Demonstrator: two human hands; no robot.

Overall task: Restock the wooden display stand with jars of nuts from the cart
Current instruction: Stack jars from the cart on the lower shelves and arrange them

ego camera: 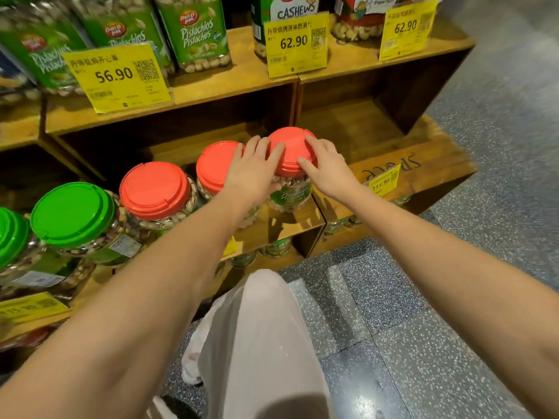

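Bare forearms (pixel 145 297), left hand (pixel 251 172) and right hand (pixel 331 169), fingers (pixel 276 157) gripping red-lidded clear pistachio jar (pixel 292 140), green label

lids (pixel 155 189) red, (pixel 71 211) green | labels (pixel 193 34) green, white script | tags (pixel 116 77) yellow | stand (pixel 230 77) honey-brown | floor (pixel 393 313) grey, white-speckled | trousers (pixel 260 343) pale

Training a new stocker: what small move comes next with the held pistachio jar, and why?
Probably let go: the jar seems set on the shelf, in line with the neighbouring red-lidded jar, label outward, left hand and right hand gripping its lid.
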